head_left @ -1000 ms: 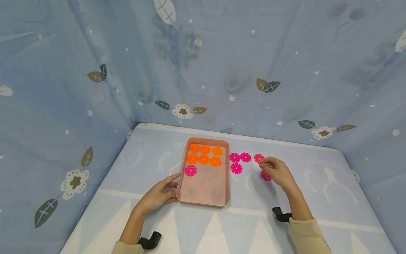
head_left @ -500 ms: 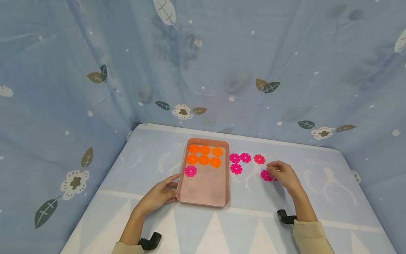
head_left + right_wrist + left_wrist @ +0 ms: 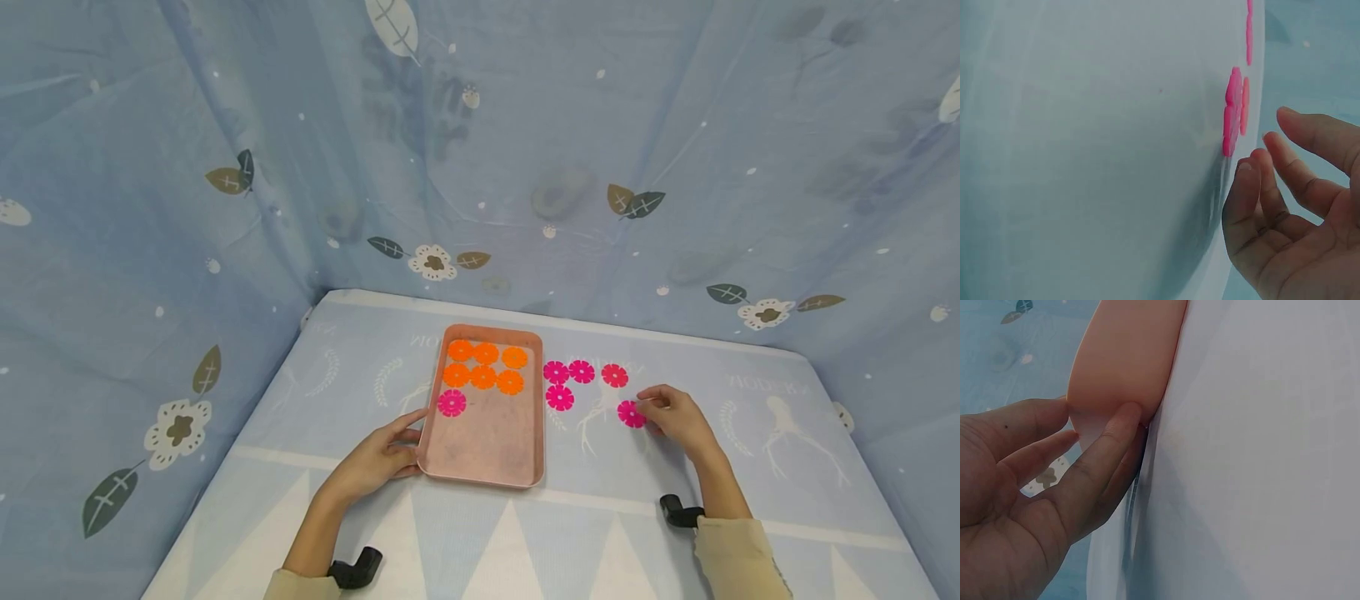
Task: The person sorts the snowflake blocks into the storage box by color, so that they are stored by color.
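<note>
My left hand (image 3: 375, 462) rests its fingertips against the outer left wall of a shallow pink tray (image 3: 480, 454); in the left wrist view the fingers (image 3: 1094, 453) lie fairly straight along the wall of the tray (image 3: 1125, 359). Inside the tray are several orange notched plastic discs (image 3: 483, 377) and a single pink disc (image 3: 452, 403). My right hand (image 3: 678, 421) hovers at the right edge of a pink notched disc (image 3: 630, 414) on the table. Its fingers are loosely bent and hold nothing; the right wrist view shows a small gap between the fingertips and the pink disc (image 3: 1232, 112).
Right of the tray, three pink discs (image 3: 559, 397) lie close together. A redder disc (image 3: 615, 376) lies a little farther right. Patterned cloth covers the table (image 3: 750, 467), and a blue curtain (image 3: 525, 167) hangs behind it. Black wrist mounts (image 3: 358, 568) sit on both wrists.
My right hand has drawn back to the right and slightly toward me, away from the redder disc, uncovering it and the pink disc below. My left hand and the tray stay put.
</note>
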`<state>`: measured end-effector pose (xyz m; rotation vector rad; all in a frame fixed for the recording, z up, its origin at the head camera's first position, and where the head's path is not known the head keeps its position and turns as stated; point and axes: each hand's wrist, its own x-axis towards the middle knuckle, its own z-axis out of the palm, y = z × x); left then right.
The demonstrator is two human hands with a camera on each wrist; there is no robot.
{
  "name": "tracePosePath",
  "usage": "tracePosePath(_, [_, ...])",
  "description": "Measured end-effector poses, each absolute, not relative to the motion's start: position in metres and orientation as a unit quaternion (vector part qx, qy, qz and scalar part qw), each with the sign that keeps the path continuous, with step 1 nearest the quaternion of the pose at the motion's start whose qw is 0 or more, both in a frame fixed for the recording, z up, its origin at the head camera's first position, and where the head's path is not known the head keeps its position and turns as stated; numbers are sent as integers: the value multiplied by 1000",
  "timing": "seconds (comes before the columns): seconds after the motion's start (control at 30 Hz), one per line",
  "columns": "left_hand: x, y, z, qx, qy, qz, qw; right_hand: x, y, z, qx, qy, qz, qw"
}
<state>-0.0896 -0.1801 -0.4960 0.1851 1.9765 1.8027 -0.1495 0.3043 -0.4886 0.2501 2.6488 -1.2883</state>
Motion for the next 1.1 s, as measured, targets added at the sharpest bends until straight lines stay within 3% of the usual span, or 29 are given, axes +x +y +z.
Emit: tracePosePath(1.1, [-90, -182, -496, 78, 716, 655, 230, -158, 306, -491, 84, 912, -379, 133])
